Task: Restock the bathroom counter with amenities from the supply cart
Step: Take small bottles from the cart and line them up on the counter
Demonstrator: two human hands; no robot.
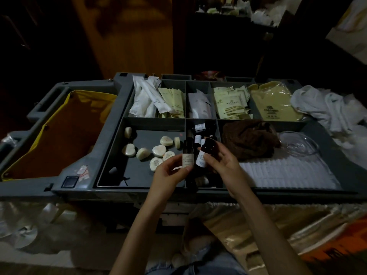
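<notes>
While both hands hover over the supply cart (139, 190) front edge: left hand (168, 171) pinches a dark bottle (187, 155) at its white label, upright, thumb and fingers curled round it. Right hand (224, 165) grips a second dark bottle (204, 155), top tilted toward 1 o'clock, just beside the first. Label print on both is too blurred to read. Under them is the narrow bottle compartment (200, 132). Wrapped soaps (158, 150) at 9 o'clock, brown cloth (248, 139) at 3 o'clock. In the far row at 12–1 o'clock, pale green sachets (228, 102) carry a logo and text, illegible.
</notes>
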